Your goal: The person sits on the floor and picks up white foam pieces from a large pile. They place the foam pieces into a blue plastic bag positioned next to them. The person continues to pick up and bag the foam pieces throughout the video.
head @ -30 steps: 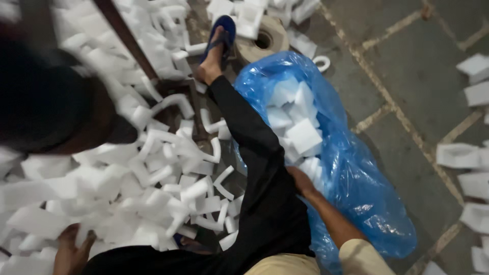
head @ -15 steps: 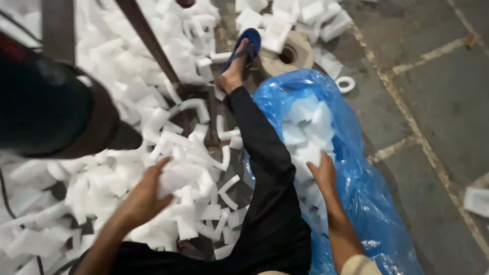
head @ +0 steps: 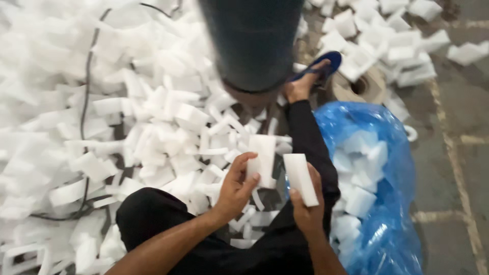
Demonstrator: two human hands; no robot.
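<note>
White foam block [head: 262, 159] clasped in left hand [head: 233, 191] fingers, second block [head: 300, 179] gripped by right hand [head: 305, 211]

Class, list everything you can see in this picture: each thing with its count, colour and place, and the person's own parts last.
foam scraps: too many to count, white, heaped on the floor at left and top
blue bag: one, holding white foam blocks, at right
cable: one, dark, across the heap
cylinder: one, dark, blurred, top centre
sandal: one, blue, on the foot
left hand: holds a foam block
right hand: holds another foam piece
</note>
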